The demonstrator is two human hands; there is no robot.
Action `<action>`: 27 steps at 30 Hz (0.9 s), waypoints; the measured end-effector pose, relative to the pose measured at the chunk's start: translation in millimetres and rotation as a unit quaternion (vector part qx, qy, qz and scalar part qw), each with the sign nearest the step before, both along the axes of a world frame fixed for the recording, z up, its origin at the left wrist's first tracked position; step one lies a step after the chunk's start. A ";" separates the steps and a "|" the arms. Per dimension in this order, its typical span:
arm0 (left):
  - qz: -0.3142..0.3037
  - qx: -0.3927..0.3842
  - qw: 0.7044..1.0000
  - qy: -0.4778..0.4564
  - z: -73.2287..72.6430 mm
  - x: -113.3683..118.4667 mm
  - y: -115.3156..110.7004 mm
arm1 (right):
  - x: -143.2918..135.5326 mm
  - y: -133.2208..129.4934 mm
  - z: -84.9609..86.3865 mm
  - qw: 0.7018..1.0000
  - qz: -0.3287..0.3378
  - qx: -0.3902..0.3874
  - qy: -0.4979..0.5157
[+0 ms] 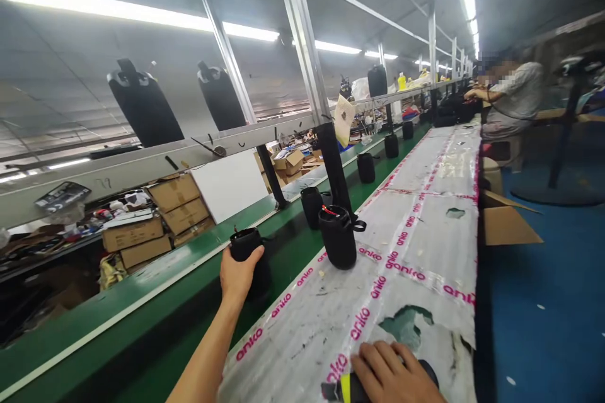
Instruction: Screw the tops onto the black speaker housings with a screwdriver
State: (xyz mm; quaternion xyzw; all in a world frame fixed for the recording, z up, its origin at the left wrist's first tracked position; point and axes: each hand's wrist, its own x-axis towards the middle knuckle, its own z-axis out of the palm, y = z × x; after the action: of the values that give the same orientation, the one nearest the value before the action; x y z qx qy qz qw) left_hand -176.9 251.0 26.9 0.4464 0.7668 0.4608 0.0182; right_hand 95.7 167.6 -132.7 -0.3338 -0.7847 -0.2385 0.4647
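Black cylinder [245, 248] stands upright in the left hand [239, 274], grasped below its rim; the right hand [394, 370] clasps a yellow-banded tool [346, 388].

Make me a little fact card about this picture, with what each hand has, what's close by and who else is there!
Left hand: around a black cylinder, open at the top
Right hand: over a dark tool with a yellow band; kind unclear
Nearby: a standing cylinder, black, with red wire at its top
Table cover: pale, torn, with pink "anko" lettering
Beside it: a long green surface with more black cylinders
Other person: farther along, at the right
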 end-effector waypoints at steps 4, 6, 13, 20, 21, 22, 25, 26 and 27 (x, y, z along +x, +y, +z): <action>-0.114 -0.085 0.987 0.079 28.6 28.9 -82.2 | 18.5 -6.9 -0.7 0.997 0.016 -0.060 -0.053; -0.148 -0.160 0.972 0.087 33.6 45.9 -121.6 | 33.9 -15.2 6.6 0.990 0.040 -0.127 -0.040; -0.198 -0.396 0.887 0.128 -0.6 94.2 -176.7 | 66.7 -57.7 89.0 0.758 0.194 -0.606 0.146; -0.237 -0.448 0.854 0.120 -7.4 108.8 -165.0 | 48.7 -70.9 89.3 0.850 0.189 -0.491 0.015; -0.238 -0.450 0.854 0.109 -6.4 110.1 -164.7 | 46.6 -71.9 86.0 0.865 0.182 -0.467 -0.008; -0.237 -0.450 0.856 0.099 -5.7 111.0 -164.7 | 44.7 -72.5 83.8 0.876 0.176 -0.449 -0.025; -0.234 -0.436 0.863 0.100 -7.1 111.4 -166.0 | 39.4 -72.2 82.3 0.879 0.151 -0.447 -0.061; -0.232 -0.431 0.866 0.105 -8.4 110.8 -166.5 | 37.6 -71.5 82.4 0.879 0.140 -0.451 -0.070; -0.231 -0.428 0.867 0.108 -9.9 110.2 -167.0 | 35.7 -70.7 82.5 0.879 0.131 -0.451 -0.078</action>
State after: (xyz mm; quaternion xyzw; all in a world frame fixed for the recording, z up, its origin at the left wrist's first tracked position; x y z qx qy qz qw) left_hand -66.7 84.0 17.0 0.6064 0.7609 0.0192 0.2299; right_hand 131.4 96.9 -50.2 -0.3818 -0.8776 0.1791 0.2281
